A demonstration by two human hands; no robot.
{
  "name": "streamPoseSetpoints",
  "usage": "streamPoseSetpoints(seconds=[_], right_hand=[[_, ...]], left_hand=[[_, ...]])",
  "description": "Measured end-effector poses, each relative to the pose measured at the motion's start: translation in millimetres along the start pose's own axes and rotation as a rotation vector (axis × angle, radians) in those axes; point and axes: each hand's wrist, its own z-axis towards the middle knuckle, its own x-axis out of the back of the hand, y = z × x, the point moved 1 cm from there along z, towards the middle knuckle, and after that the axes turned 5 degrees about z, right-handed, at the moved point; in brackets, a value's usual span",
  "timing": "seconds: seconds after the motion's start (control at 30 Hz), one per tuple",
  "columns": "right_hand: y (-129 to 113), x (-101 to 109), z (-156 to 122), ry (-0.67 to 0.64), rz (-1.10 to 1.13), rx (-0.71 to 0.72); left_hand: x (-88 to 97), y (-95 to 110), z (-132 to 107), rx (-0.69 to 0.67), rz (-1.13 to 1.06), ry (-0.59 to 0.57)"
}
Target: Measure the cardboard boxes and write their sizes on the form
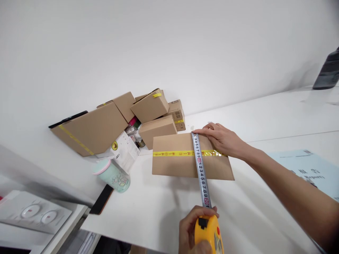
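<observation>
A cardboard box (174,165) with yellow printed tape along its top lies on the white table. Across its width runs the metal blade (201,173) of a tape measure, numbers facing up, reaching past the near edge. My left hand (188,225) is wrapped around the yellow tape measure case (208,229) at the bottom of the view. At the box's far edge, my right hand (221,139) pinches the blade's end with its fingertips, the other fingers resting over the box. Part of the right hand's grip is hidden.
Several cardboard boxes (90,127) are stacked against the wall. A mint-green tumbler (115,176) leans by a white package (124,153) and a dark flat case (102,199). A light-blue report (309,165) lies right; a dark object (328,70) stands far right.
</observation>
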Motion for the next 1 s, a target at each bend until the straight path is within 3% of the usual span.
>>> streamPoseSetpoints(seconds=[0.43, 0.73, 0.83, 1.0], right_hand=[[1, -1, -1, 0.009, 0.04, 0.014], [1, -2, -3, 0.005, 0.052, 0.004], [0, -2, -2, 0.007, 0.035, 0.007], [-11, 2, -8, 0.061, 0.047, -0.027]], left_hand=[[14.6, -11, 7, 0.062, -0.007, -0.055], [28.0, -25, 6, 0.049, -0.2, -0.138], [22.2, -14, 6, 0.13, -0.121, -0.133], [9.9, 23, -6, 0.127, -0.034, -0.03]])
